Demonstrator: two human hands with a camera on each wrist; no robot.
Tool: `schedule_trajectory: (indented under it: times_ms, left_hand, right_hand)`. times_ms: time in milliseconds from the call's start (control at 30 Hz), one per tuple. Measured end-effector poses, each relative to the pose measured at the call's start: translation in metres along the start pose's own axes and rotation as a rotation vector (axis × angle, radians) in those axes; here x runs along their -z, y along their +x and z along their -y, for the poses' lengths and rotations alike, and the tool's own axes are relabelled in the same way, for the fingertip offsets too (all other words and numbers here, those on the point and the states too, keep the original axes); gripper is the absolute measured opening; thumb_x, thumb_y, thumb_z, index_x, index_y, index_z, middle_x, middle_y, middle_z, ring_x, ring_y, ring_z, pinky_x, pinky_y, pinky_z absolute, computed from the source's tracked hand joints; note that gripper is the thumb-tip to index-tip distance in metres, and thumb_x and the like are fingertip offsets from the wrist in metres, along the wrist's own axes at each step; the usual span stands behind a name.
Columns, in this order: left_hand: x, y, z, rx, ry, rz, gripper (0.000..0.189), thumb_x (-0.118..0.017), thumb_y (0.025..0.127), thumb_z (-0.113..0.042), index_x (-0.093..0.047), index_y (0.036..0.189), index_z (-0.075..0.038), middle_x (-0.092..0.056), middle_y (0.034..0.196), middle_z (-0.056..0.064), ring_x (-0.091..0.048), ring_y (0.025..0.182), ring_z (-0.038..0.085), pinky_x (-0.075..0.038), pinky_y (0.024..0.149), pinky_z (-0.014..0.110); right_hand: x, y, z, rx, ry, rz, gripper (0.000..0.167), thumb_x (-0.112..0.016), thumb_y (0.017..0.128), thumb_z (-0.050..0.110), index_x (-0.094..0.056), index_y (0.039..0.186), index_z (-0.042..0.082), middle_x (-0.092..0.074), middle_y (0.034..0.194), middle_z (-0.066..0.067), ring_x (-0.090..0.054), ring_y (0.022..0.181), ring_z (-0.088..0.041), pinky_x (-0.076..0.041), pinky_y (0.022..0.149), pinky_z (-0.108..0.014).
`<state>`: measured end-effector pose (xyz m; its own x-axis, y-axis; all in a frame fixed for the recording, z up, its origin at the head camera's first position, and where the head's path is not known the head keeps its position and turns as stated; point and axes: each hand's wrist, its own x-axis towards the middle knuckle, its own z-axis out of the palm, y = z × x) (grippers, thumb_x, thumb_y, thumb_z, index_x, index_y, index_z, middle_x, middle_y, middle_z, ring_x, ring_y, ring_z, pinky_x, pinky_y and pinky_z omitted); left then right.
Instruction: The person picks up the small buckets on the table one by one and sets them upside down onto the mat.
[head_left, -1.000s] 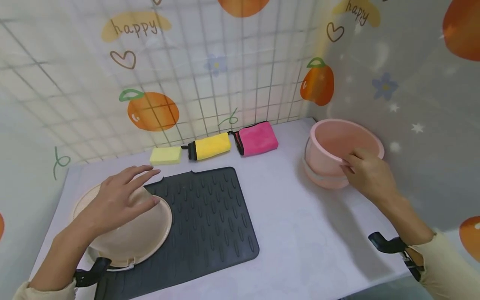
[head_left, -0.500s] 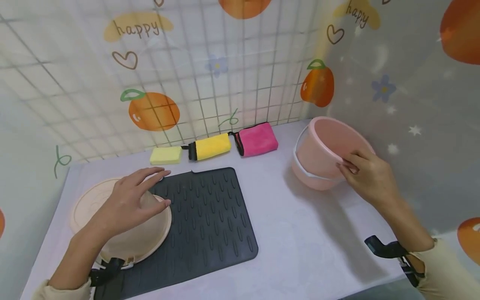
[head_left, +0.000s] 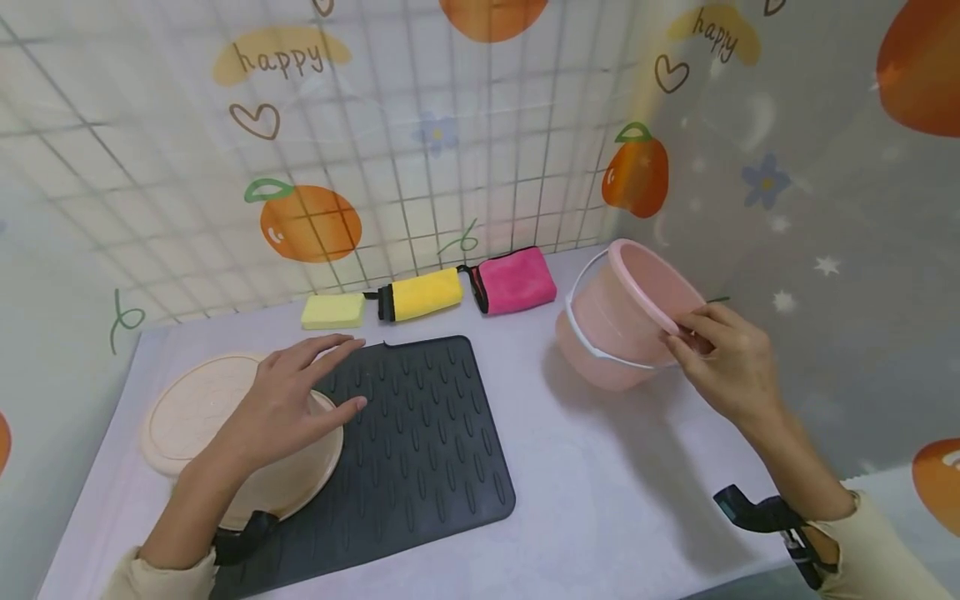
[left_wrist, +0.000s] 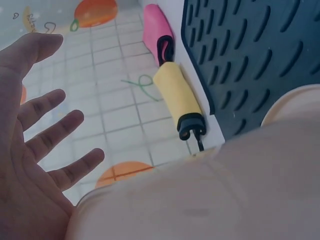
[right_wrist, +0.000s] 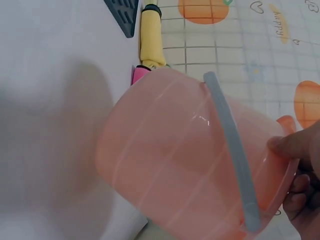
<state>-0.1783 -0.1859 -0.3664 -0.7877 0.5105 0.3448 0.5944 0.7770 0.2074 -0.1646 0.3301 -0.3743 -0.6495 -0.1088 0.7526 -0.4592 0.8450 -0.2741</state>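
Observation:
My right hand (head_left: 727, 358) pinches the rim of a pink bucket (head_left: 600, 333), thumb outside and fingers over the edge. The bucket leans with its mouth toward that hand, and its pale handle (right_wrist: 232, 150) hangs against the outer wall. On the left, my left hand (head_left: 292, 408) is held with spread fingers above two pale peach round pieces. One is a flat disc (head_left: 195, 400) with a ringed top. The other, a shallow round piece (head_left: 292, 479), lies partly on a dark ridged mat (head_left: 420, 433) and is partly hidden by the hand and forearm.
Along the wall lie a pale yellow sponge (head_left: 332, 311), a yellow cloth roll (head_left: 420, 293) with a black end and a pink folded cloth pouch (head_left: 516, 280). A patterned curtain (head_left: 450, 167) closes off the back and right sides of the white table (head_left: 585, 500).
The bucket has moved left and tipped further toward my right hand, which keeps its grip on the rim. My left hand has drifted right over the round pieces.

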Motion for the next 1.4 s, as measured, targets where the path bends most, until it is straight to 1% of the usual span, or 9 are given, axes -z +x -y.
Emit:
schedule_trajectory:
  times_ms: [167,367,500,700,933,1067,1233,1400]
  left_hand:
    - [-0.006,0.002,-0.002,-0.003,0.0,-0.011,0.072,-0.077,0.085,-0.04,-0.05,0.148,-0.02,-0.05,0.144,0.01,-0.045,0.131,0.037,-0.03,0.098,0.07]
    - [-0.011,0.006,-0.006,0.003,-0.01,-0.003,0.073,-0.076,0.086,-0.043,-0.048,0.15,-0.022,-0.049,0.146,0.01,-0.044,0.132,0.037,-0.029,0.099,0.07]
    - [-0.013,0.008,-0.009,0.006,-0.018,0.004,0.073,-0.076,0.086,-0.044,-0.048,0.149,-0.021,-0.048,0.146,0.01,-0.044,0.133,0.037,-0.03,0.1,0.07]
    - [-0.018,0.012,-0.012,0.012,-0.045,0.011,0.073,-0.073,0.088,-0.046,-0.047,0.151,-0.021,-0.046,0.148,0.009,-0.042,0.135,0.035,-0.03,0.102,0.069]
    - [-0.025,0.013,-0.013,0.008,-0.052,0.014,0.075,-0.071,0.088,-0.047,-0.044,0.152,-0.02,-0.044,0.151,0.009,-0.042,0.136,0.035,-0.031,0.103,0.068]
    - [-0.028,0.013,-0.015,0.008,-0.054,0.019,0.076,-0.07,0.088,-0.05,-0.042,0.153,-0.021,-0.043,0.152,0.008,-0.041,0.137,0.034,-0.029,0.105,0.068]
    - [-0.03,0.014,-0.016,0.022,-0.063,0.031,0.077,-0.069,0.089,-0.051,-0.041,0.154,-0.021,-0.04,0.154,0.007,-0.04,0.138,0.033,-0.029,0.105,0.068]
    - [-0.033,0.013,-0.018,0.058,-0.084,0.054,0.079,-0.066,0.089,-0.054,-0.037,0.156,-0.023,-0.037,0.156,0.006,-0.037,0.14,0.033,-0.029,0.106,0.068]
  right_hand:
    - [-0.002,0.0,0.006,-0.007,0.033,-0.015,0.028,-0.087,0.07,-0.004,-0.076,0.095,-0.006,-0.064,0.087,-0.012,-0.046,0.066,-0.013,-0.033,0.059,-0.012]
    - [-0.005,0.0,0.013,-0.009,0.092,-0.056,0.026,-0.087,0.069,-0.006,-0.076,0.093,-0.005,-0.064,0.085,-0.01,-0.044,0.066,-0.011,-0.032,0.058,-0.013]
    - [-0.007,-0.001,0.017,-0.017,0.114,-0.071,0.025,-0.087,0.069,-0.005,-0.076,0.091,-0.004,-0.063,0.082,-0.008,-0.043,0.064,-0.01,-0.031,0.056,-0.014]
    - [-0.008,-0.003,0.025,-0.053,0.142,-0.075,0.024,-0.087,0.07,-0.006,-0.077,0.091,-0.003,-0.062,0.08,-0.006,-0.043,0.064,-0.008,-0.03,0.054,-0.015]
    - [-0.013,0.0,0.037,-0.092,0.238,-0.095,0.025,-0.087,0.069,-0.008,-0.078,0.091,-0.002,-0.064,0.082,-0.005,-0.045,0.064,-0.009,-0.034,0.055,-0.015]
    - [-0.017,0.0,0.042,-0.104,0.273,-0.096,0.025,-0.087,0.069,-0.007,-0.078,0.092,-0.001,-0.065,0.082,-0.005,-0.045,0.065,-0.01,-0.034,0.056,-0.017]
    - [-0.02,0.001,0.046,-0.107,0.291,-0.105,0.026,-0.088,0.069,-0.008,-0.078,0.093,-0.003,-0.065,0.083,-0.007,-0.045,0.065,-0.01,-0.035,0.055,-0.017]
    - [-0.025,0.005,0.05,-0.097,0.331,-0.132,0.025,-0.088,0.068,-0.009,-0.079,0.09,-0.002,-0.066,0.081,-0.006,-0.044,0.064,-0.009,-0.035,0.054,-0.017]
